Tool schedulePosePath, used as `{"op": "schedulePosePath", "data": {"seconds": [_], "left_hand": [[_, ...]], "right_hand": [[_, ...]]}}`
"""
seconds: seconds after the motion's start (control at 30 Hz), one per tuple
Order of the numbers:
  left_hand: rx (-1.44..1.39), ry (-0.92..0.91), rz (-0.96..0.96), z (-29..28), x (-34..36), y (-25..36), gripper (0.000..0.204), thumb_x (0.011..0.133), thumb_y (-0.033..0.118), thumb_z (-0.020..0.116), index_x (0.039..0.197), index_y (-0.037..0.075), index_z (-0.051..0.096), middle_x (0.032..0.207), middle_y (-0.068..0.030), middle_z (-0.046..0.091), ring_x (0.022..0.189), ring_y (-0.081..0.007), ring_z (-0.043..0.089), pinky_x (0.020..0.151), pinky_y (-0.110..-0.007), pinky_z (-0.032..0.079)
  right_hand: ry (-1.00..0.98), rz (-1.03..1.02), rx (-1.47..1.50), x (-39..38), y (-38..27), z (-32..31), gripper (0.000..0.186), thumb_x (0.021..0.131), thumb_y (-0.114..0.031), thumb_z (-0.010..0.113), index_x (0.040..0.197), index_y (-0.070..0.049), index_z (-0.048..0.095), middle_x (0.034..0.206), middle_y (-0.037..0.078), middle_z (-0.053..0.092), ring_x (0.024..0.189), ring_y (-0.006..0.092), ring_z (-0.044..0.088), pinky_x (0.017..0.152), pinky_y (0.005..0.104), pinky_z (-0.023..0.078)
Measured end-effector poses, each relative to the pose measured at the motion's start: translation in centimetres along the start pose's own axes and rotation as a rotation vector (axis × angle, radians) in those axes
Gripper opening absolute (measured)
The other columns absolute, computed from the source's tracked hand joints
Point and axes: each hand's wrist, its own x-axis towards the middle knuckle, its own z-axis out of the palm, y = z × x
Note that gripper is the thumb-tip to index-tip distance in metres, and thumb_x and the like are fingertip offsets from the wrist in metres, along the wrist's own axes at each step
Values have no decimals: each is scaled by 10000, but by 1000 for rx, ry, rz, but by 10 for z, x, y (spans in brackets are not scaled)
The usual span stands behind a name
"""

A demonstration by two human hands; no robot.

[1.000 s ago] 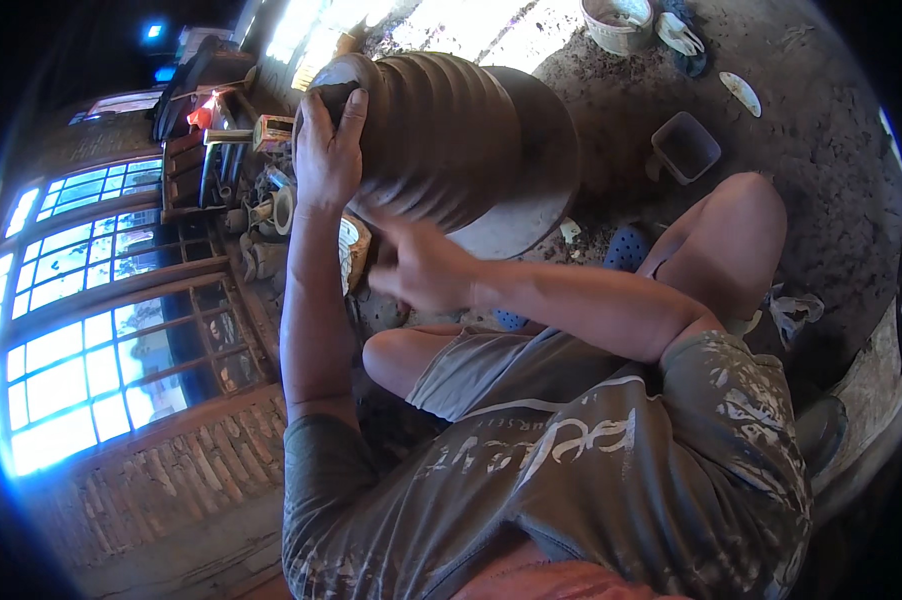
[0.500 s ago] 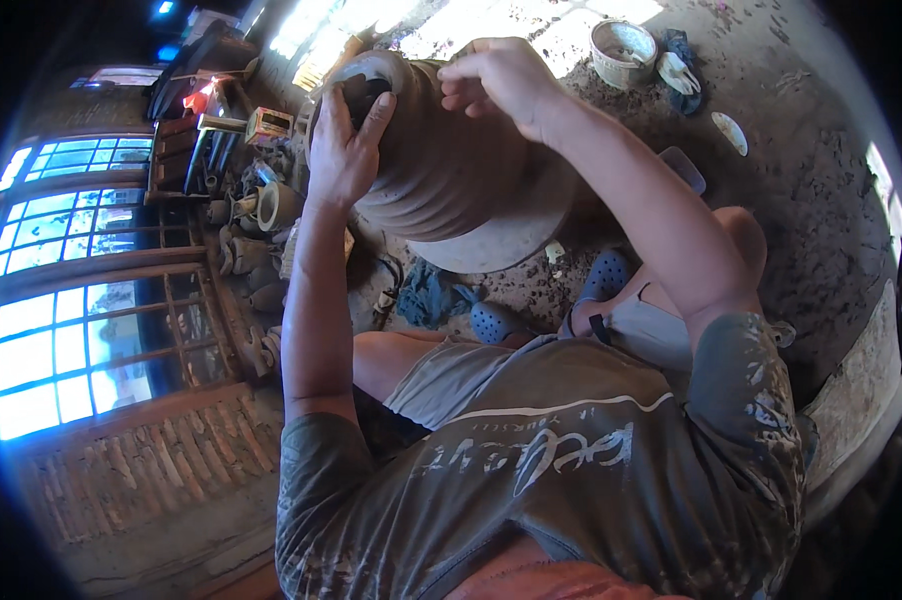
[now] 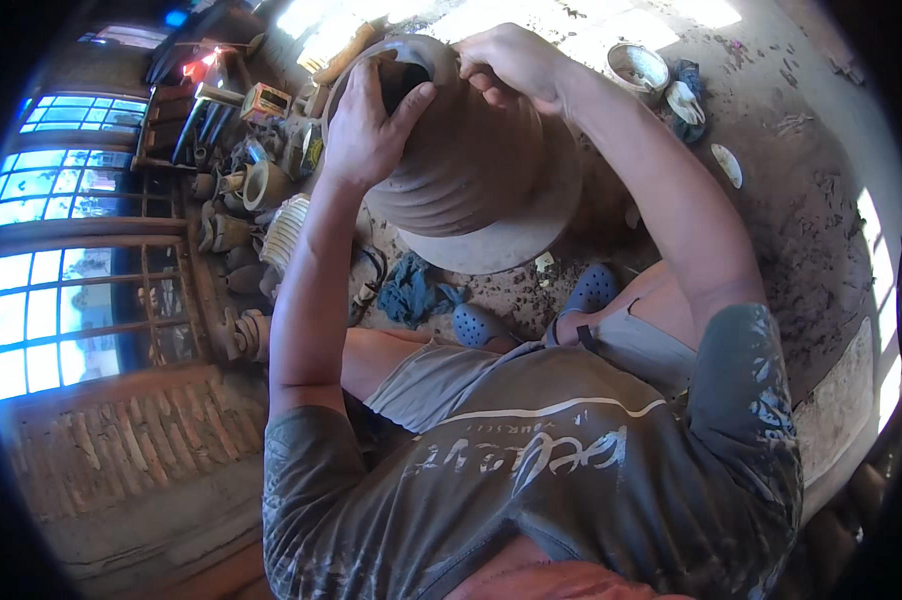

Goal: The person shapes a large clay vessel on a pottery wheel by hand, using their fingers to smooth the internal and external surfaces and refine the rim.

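A large brown clay pot (image 3: 451, 170) with ridged walls stands on a pale round wheel head (image 3: 501, 250) in front of me. Its dark mouth faces up, ringed by a smooth rim. My left hand (image 3: 366, 130) rests at the near left of the mouth, thumb and fingers apart, with the dark opening showing between them. On the pot's right side, just below the rim, my right hand (image 3: 516, 65) has its fingers curled in against the clay. Whatever its fingertips may pinch is hidden.
A white bucket (image 3: 638, 70) stands beyond my right forearm, beside a dark cloth (image 3: 689, 125). Several small pots, including a pale one (image 3: 266, 185), crowd the left under the windows. A blue rag (image 3: 411, 290) lies near my blue clogs (image 3: 481, 325).
The view has shifted slightly. My right hand's fingers are curled more tightly against the pot below the rim. My left hand stays at the mouth, which now shows more fully.
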Motion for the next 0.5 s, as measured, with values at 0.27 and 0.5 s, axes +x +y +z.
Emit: {"op": "schedulePosePath", "data": {"seconds": [0.27,0.5], "left_hand": [[23,56,40,3,0,4,710,973,531,687,1334,-52,500,1286,-310,615,1202,-485,606,1015,-522,494],[-82,111,130,2,-3,-6,568,1045,494,588,1305,-7,527,1246,-299,639,1183,-485,615,998,-533,495]], "right_hand": [[216,-138,285,-51,28,70,667,919,-85,606,1472,221,391,690,83,598,554,165,584,499,306,475],[171,-217,211,-85,59,163,543,991,-49,614,1484,117,461,774,111,707,596,151,673,528,286,526]]}}
